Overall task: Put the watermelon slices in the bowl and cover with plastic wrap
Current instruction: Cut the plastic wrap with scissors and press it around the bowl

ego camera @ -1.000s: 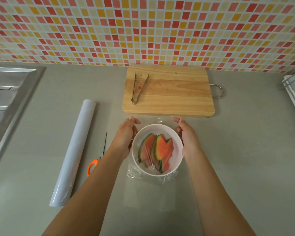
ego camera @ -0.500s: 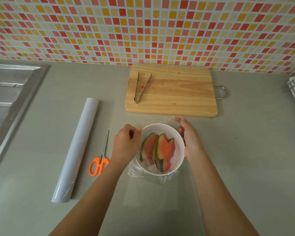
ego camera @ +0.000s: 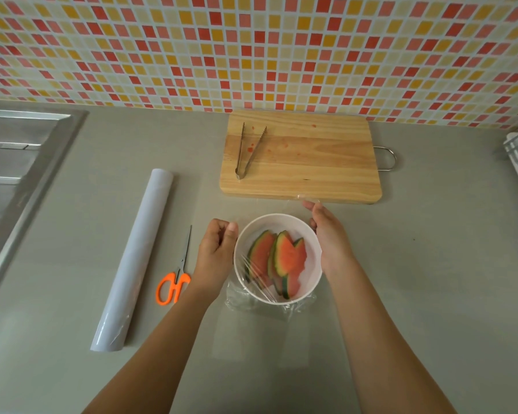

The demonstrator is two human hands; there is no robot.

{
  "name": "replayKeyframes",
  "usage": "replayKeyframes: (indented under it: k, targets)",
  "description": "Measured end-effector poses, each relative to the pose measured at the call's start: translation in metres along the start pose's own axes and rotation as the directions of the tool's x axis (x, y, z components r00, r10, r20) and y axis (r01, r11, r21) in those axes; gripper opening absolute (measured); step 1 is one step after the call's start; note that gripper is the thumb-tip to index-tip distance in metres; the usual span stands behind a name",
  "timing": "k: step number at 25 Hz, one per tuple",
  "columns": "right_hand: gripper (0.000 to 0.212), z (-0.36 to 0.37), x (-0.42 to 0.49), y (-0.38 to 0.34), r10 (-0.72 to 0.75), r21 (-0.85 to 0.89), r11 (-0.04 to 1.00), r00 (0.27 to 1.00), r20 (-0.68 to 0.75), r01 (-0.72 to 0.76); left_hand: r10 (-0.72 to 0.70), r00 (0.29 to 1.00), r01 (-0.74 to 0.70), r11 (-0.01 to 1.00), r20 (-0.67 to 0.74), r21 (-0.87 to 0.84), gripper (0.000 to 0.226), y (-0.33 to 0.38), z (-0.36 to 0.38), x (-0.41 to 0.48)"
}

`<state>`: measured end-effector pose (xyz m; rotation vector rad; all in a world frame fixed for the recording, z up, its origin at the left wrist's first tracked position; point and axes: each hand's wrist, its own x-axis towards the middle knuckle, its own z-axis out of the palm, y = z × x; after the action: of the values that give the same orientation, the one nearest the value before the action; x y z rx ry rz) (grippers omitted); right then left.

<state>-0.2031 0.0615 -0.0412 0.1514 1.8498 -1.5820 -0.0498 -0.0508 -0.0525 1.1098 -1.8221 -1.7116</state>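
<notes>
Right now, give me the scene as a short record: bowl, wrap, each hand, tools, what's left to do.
bowl: white bowl on the counter, near the cutting board
contents: watermelon slices inside
wrap: plastic wrap over the bowl, bunched loose at its near side
left hand: left hand at the bowl's left rim, fingers curled, seemingly pinching wrap
right hand: right hand cupping the right rim
tools: tongs on the board; scissors and wrap roll to the left
remaining: likely smoothing the loose edges down
</notes>
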Motion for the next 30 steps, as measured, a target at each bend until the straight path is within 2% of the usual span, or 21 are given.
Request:
replayKeyframes:
  k: [4,7,9,11,14,17,19,22,25,28,30]
  targets:
    - [0.030,0.003,0.005,0.005,0.096,-0.013,0.995,0.994,-0.053,-0.097,-0.094,0.989,0.085,0.993,-0.111,-0.081,0.023,-0.004,0.008,-0.001]
    - [0.019,0.002,0.009,0.005,0.142,-0.057,0.987,0.986,-0.091,-0.147,-0.212,0.971,0.180,0.953,-0.113,-0.242,0.018,-0.006,0.015,-0.006]
    - [0.032,0.002,0.011,0.004,0.090,-0.154,0.982,0.989,-0.118,-0.108,-0.275,0.954,0.217,0.906,-0.116,-0.364,0.006,-0.005,0.019,-0.007]
    - [0.048,0.002,0.008,0.002,0.084,-0.161,0.980,0.979,-0.187,-0.115,-0.324,0.936,0.237,0.871,-0.139,-0.430,0.018,-0.003,0.022,-0.006]
    - [0.058,0.003,0.003,-0.001,0.093,-0.115,0.986,0.966,-0.240,-0.123,-0.309,0.941,0.218,0.868,-0.141,-0.445,0.046,-0.003,0.025,-0.007]
    - [0.061,0.003,0.003,-0.004,0.115,-0.104,0.984,0.966,-0.231,-0.142,-0.298,0.947,0.215,0.865,-0.119,-0.454,0.052,-0.006,0.021,-0.007]
    - [0.061,0.002,0.003,-0.006,0.125,-0.131,0.979,0.970,-0.211,-0.155,-0.285,0.954,0.233,0.898,-0.091,-0.372,0.047,-0.010,0.015,-0.005]
    - [0.059,-0.001,0.005,-0.006,0.132,-0.157,0.973,0.969,-0.208,-0.166,-0.155,0.982,0.163,0.984,-0.107,0.069,0.036,-0.015,0.008,-0.006]
    - [0.051,-0.004,0.007,-0.004,0.173,-0.103,0.975,0.964,-0.203,-0.197,-0.008,0.994,0.051,0.920,-0.111,0.389,0.038,-0.018,0.006,-0.010]
    - [0.040,-0.010,0.008,-0.003,0.186,-0.106,0.974,0.974,-0.131,-0.201,0.014,0.982,0.077,0.883,-0.189,0.463,0.035,-0.011,-0.002,-0.006]
    - [0.034,-0.015,0.011,-0.002,0.163,-0.184,0.967,0.984,-0.074,-0.174,0.079,0.979,-0.015,0.946,-0.187,0.324,0.024,0.000,-0.007,-0.001]
